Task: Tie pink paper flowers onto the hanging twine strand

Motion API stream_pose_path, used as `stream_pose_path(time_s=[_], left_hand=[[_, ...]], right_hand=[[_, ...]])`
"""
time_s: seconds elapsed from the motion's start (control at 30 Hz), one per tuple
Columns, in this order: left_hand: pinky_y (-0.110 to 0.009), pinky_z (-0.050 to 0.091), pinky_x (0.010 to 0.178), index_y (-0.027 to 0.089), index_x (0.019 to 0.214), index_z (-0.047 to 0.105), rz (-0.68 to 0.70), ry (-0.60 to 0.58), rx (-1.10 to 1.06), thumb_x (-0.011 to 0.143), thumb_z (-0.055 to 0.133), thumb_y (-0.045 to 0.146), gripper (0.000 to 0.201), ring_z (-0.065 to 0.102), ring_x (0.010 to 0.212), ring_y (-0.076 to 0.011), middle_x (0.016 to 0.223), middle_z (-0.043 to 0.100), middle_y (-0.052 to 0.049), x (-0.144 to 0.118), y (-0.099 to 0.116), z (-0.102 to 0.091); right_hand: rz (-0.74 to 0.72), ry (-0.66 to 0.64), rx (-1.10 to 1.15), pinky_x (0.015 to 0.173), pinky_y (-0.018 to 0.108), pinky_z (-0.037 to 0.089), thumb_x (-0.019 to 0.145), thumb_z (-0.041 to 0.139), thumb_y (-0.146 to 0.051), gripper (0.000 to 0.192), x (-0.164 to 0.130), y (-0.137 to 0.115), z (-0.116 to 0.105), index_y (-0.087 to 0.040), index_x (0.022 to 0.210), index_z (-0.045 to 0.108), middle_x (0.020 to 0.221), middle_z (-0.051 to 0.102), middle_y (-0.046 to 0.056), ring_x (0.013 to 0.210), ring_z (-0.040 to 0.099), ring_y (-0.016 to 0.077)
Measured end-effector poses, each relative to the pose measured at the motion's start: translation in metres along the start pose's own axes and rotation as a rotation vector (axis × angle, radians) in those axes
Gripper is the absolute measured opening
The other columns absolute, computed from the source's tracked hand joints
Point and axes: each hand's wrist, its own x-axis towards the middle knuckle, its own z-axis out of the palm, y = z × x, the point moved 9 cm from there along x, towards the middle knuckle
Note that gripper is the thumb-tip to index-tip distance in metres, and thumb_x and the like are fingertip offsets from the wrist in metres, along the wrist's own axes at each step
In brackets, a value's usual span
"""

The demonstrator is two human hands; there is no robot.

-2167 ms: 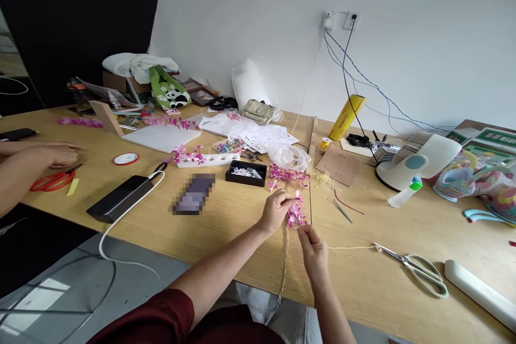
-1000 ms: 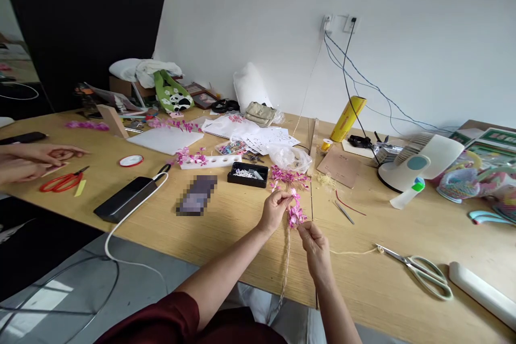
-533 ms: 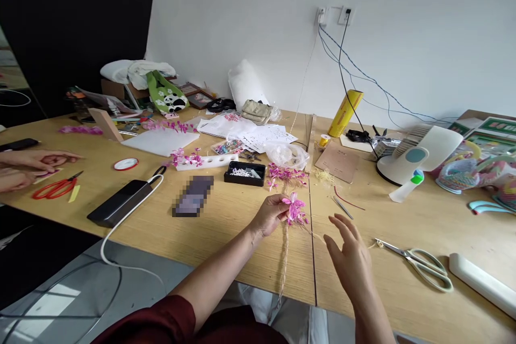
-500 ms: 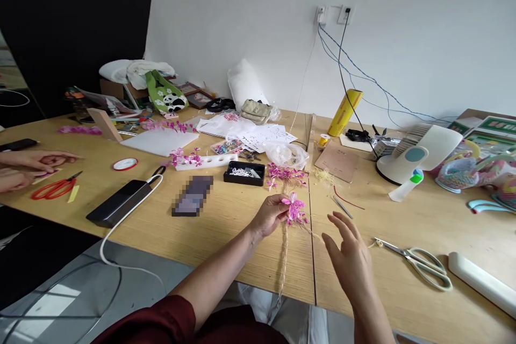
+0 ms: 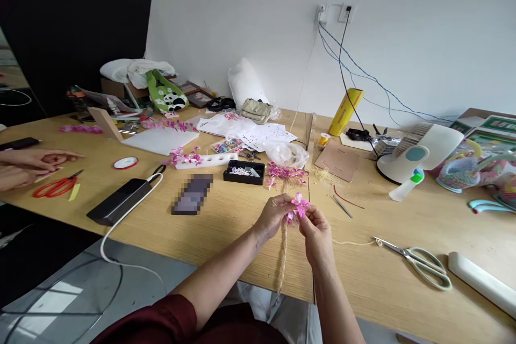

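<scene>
1. Showing the head view: the left hand (image 5: pixel 274 216) and right hand (image 5: pixel 316 228) meet just above the wooden surface (image 5: pixel 226 231), both pinched shut on a pink flower cluster (image 5: pixel 299 206).
2. Left hand: fingers curled, thumb and fingertips closed on the cluster's left side, where the flowers join a twisted twine stem (image 5: pixel 283 258).
3. Right hand: fingertips closed on the cluster's right side, touching the petals; wrist angled up from the lower edge of the frame.
4. Twine stem: hangs from the cluster down across the surface and over its near edge.
5. Thin cord (image 5: pixel 355 242): runs on the surface from near the right hand toward the green-handled scissors (image 5: pixel 419 265), which lie well to the right.
6. Loose pink flowers (image 5: pixel 285 174): lie on the surface just beyond the hands, beside a black tray (image 5: pixel 245 172).
7. Power bank (image 5: pixel 119 200) with white cable: left of centre on the surface.
8. Another person's hands (image 5: pixel 28 164): rest at the far left edge, near red scissors (image 5: pixel 54 187).
9. White desk fan (image 5: pixel 419 156): stands at the right rear.
</scene>
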Motion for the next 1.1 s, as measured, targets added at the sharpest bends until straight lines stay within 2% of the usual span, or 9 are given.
stream_pose_path(time_s=[0.17, 0.4, 0.53, 0.63, 0.73, 0.93, 1.1], left_hand=[[-0.023, 0.038, 0.063, 0.013, 0.068, 0.062, 0.128, 0.046, 0.178, 0.07, 0.065, 0.029, 0.016, 0.048, 0.064, -0.0103, 0.067, 0.054, 0.0, -0.004, 0.009, 0.001], [-0.023, 0.039, 0.065, 0.015, 0.07, 0.062, 0.227, 0.099, 0.316, 0.073, 0.062, 0.03, 0.015, 0.049, 0.067, -0.0113, 0.07, 0.053, -0.001, -0.009, 0.016, 0.001], [-0.022, 0.039, 0.062, 0.016, 0.072, 0.064, 0.32, 0.141, 0.489, 0.075, 0.06, 0.028, 0.014, 0.047, 0.065, -0.0109, 0.066, 0.049, 0.0, -0.008, 0.016, 0.0], [-0.022, 0.039, 0.06, 0.016, 0.074, 0.065, 0.37, 0.201, 0.581, 0.076, 0.059, 0.027, 0.013, 0.047, 0.064, -0.0111, 0.065, 0.05, -0.001, -0.006, 0.013, -0.002], [-0.022, 0.039, 0.059, 0.016, 0.075, 0.065, 0.41, 0.227, 0.64, 0.076, 0.058, 0.025, 0.012, 0.048, 0.064, -0.0113, 0.067, 0.053, -0.002, -0.004, 0.011, -0.002], [-0.022, 0.041, 0.059, 0.016, 0.081, 0.066, 0.488, 0.172, 0.803, 0.079, 0.055, 0.025, 0.014, 0.051, 0.064, -0.0112, 0.068, 0.054, -0.003, -0.003, 0.012, 0.007], [-0.024, 0.044, 0.065, 0.017, 0.088, 0.065, 0.521, 0.065, 0.914, 0.082, 0.05, 0.023, 0.017, 0.053, 0.069, -0.0121, 0.074, 0.056, -0.004, -0.001, 0.01, 0.022]], right_hand=[[-0.04, 0.107, 0.051, 0.039, 0.02, 0.012, 0.062, 0.071, -0.035, 0.025, 0.001, 0.006, -0.01, -0.015, 0.068, 0.058, 0.048, 0.04, -0.007, 0.04, 0.021, 0.0027], [-0.051, 0.164, 0.135, 0.039, 0.02, 0.012, 0.06, 0.072, -0.036, 0.027, 0.0, 0.012, -0.009, -0.015, 0.069, 0.057, 0.047, 0.038, -0.008, 0.04, 0.019, 0.0028], [-0.066, 0.19, 0.188, 0.038, 0.019, 0.012, 0.062, 0.071, -0.034, 0.027, 0.001, 0.015, -0.007, -0.016, 0.059, 0.05, 0.047, 0.034, -0.009, 0.039, 0.019, 0.0023], [-0.037, 0.225, 0.215, 0.036, 0.019, 0.012, 0.061, 0.07, -0.036, 0.031, 0.005, 0.021, -0.009, -0.017, 0.059, 0.046, 0.046, 0.031, -0.01, 0.037, 0.017, 0.0021], [-0.005, 0.256, 0.238, 0.036, 0.019, 0.011, 0.058, 0.071, -0.037, 0.03, 0.008, 0.027, -0.012, -0.017, 0.063, 0.049, 0.046, 0.031, -0.01, 0.037, 0.017, 0.0019], [0.014, 0.316, 0.256, 0.035, 0.018, 0.011, 0.055, 0.074, -0.035, 0.03, 0.012, 0.03, -0.021, -0.015, 0.068, 0.055, 0.048, 0.033, -0.01, 0.037, 0.017, 0.0014], [0.013, 0.347, 0.238, 0.035, 0.019, 0.012, 0.055, 0.074, -0.039, 0.033, 0.014, 0.031, -0.032, -0.015, 0.069, 0.057, 0.046, 0.028, -0.011, 0.037, 0.016, 0.0018]])
